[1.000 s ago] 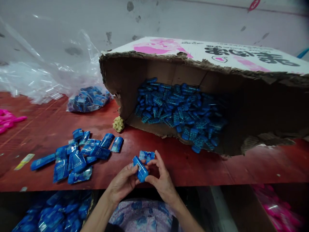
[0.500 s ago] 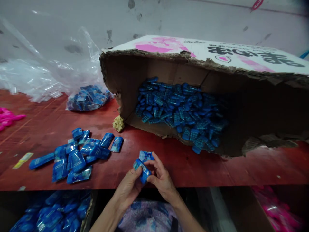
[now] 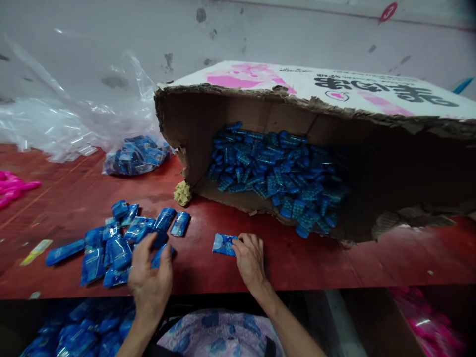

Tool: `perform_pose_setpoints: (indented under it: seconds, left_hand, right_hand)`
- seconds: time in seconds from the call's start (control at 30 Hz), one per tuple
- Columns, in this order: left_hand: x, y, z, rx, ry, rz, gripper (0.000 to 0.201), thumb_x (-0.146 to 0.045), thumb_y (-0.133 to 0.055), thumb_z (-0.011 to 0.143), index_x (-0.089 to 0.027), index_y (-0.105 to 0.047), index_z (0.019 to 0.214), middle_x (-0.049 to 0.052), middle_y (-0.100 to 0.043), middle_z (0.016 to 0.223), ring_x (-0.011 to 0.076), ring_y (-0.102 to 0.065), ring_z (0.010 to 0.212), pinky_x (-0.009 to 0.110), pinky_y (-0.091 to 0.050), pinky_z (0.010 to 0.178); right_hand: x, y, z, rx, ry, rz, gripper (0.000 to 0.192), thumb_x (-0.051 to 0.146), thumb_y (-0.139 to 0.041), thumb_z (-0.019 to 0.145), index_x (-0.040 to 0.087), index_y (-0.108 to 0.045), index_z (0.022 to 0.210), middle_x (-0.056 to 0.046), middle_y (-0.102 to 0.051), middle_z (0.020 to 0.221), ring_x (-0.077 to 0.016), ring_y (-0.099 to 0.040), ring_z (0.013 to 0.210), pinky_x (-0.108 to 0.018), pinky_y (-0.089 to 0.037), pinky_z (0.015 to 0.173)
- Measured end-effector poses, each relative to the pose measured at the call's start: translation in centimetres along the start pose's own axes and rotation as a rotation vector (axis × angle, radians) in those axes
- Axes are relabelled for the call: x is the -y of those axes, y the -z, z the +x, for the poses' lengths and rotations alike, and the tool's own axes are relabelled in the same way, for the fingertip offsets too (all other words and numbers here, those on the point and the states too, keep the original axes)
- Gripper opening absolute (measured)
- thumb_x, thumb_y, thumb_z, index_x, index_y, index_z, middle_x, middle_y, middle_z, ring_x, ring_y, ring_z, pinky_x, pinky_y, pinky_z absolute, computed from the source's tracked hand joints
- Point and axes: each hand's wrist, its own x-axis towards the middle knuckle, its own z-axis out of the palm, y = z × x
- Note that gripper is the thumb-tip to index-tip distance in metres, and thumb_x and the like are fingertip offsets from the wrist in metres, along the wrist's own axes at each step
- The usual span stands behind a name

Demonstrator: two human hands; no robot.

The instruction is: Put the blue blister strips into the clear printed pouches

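Observation:
My left hand [image 3: 150, 271] lies over the right end of a pile of blue packets [image 3: 111, 243] on the red table [image 3: 282, 258], fingers curled on one blue packet [image 3: 159, 254]. My right hand [image 3: 250, 257] rests on the table with its fingertips on a single flat blue packet [image 3: 223, 244]. A torn cardboard box [image 3: 312, 148] lies on its side behind my hands, with several loose blue pieces [image 3: 275, 173] spilling from its open mouth.
A clear plastic bag of blue packets [image 3: 136, 153] sits left of the box, with crumpled clear plastic [image 3: 55, 124] behind it. A yellowish lump [image 3: 183, 192] lies at the box corner. Pink items [image 3: 15, 186] lie far left. Bins of blue packets [image 3: 82, 329] and pink items [image 3: 431, 327] stand below.
My hands, together over the table edge on one blue packet, have parted. The left hand carried that packet left to the pile; the right hand dropped onto the flat packet.

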Motion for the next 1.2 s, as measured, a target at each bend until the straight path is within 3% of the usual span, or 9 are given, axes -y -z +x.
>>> perform_pose_setpoints:
  seconds: [0.1,0.17,0.3,0.47,0.6,0.7,0.93,1.1,1.2]
  left_hand:
    - [-0.8,-1.9,-2.5,0.243,0.341,-0.372,0.035,-0.031,-0.067,0.063,-0.021,-0.062,0.095,0.005,-0.065,0.091,0.0203,-0.06,0.083,0.027,-0.046,0.073]
    - [-1.3,-3.5,-4.1,0.39,0.593,-0.537,0.036,-0.031,-0.072,0.057,-0.017,-0.061,0.088,0.001,-0.063,0.065,0.0147,-0.056,0.055,0.023,-0.043,0.049]
    - [-2.0,-5.3,-5.6,0.532,0.832,-0.658,0.045,-0.034,-0.072,0.057,-0.015,-0.055,0.094,-0.003,-0.06,0.06,0.0077,-0.047,0.04,0.019,-0.033,0.037]
    - [-1.8,-5.8,-5.4,0.622,0.821,-0.68,0.031,-0.035,-0.07,0.059,-0.011,-0.062,0.076,-0.002,-0.056,0.051,0.0061,-0.047,0.043,0.016,-0.033,0.04]
    - [-1.2,-6.1,-5.2,0.604,0.767,-0.66,0.025,-0.034,-0.071,0.058,-0.01,-0.064,0.065,0.0,-0.058,0.051,0.0066,-0.047,0.045,0.017,-0.035,0.042]
    - [-1.1,-6.4,-5.2,0.652,0.762,-0.708,0.025,-0.032,-0.073,0.056,-0.011,-0.064,0.063,0.001,-0.061,0.053,0.0094,-0.052,0.047,0.019,-0.04,0.044]
    - [-1.6,-7.2,-4.9,0.602,0.84,-0.769,0.029,-0.036,-0.073,0.054,-0.011,-0.06,0.061,-0.001,-0.058,0.049,0.0095,-0.051,0.042,0.021,-0.043,0.039]
    - [-1.3,-6.1,-4.8,0.83,0.93,-0.816,0.031,-0.033,-0.077,0.05,-0.012,-0.055,0.055,-0.002,-0.052,0.041,0.0107,-0.052,0.041,0.02,-0.042,0.04]
    - [-0.7,-5.2,-4.7,0.838,0.97,-0.763,0.031,-0.032,-0.078,0.05,-0.013,-0.054,0.055,-0.003,-0.053,0.042,0.01,-0.052,0.042,0.019,-0.041,0.04]
  right_hand:
    - [0.0,-0.5,-0.1,-0.024,0.038,-0.017,0.018,0.014,-0.049,0.085,0.023,-0.064,0.081,-0.005,-0.061,0.085,-0.0213,-0.047,0.084,-0.033,-0.031,0.071]
    - [-0.1,-0.4,-0.1,-0.031,0.067,-0.013,0.019,0.013,-0.048,0.086,0.023,-0.063,0.079,-0.005,-0.061,0.084,-0.0209,-0.047,0.083,-0.034,-0.031,0.072]
    - [0.1,0.8,-0.4,-0.045,0.1,0.007,0.02,0.015,-0.046,0.087,0.023,-0.063,0.08,-0.005,-0.059,0.084,-0.0196,-0.047,0.083,-0.034,-0.031,0.075]
    - [0.9,2.4,-1.5,-0.064,0.131,0.244,0.02,0.018,-0.045,0.087,0.024,-0.065,0.084,-0.005,-0.059,0.086,-0.0203,-0.049,0.086,-0.035,-0.034,0.078]
    - [0.4,1.6,-0.9,0.007,-0.12,0.714,0.03,0.021,-0.054,0.08,0.02,-0.056,0.109,-0.006,-0.059,0.099,-0.0179,-0.054,0.085,-0.03,-0.042,0.075]
    - [-0.1,0.6,-0.2,0.15,-0.198,0.873,0.019,0.026,-0.051,0.08,0.016,-0.062,0.091,-0.001,-0.063,0.076,-0.0137,-0.056,0.065,-0.023,-0.045,0.059]
    - [1.2,0.6,-0.6,0.116,-0.235,0.662,0.026,0.029,-0.04,0.085,0.019,-0.057,0.069,0.004,-0.053,0.054,-0.011,-0.048,0.049,-0.02,-0.035,0.046]
    - [1.1,0.9,0.6,0.092,-0.266,0.385,0.031,0.025,-0.035,0.088,0.021,-0.057,0.067,-0.001,-0.061,0.059,-0.0145,-0.055,0.054,-0.022,-0.035,0.051]
    - [0.8,0.9,1.3,0.12,-0.244,0.233,0.024,0.019,-0.038,0.086,0.019,-0.059,0.075,-0.006,-0.065,0.066,-0.0189,-0.06,0.063,-0.025,-0.038,0.057]
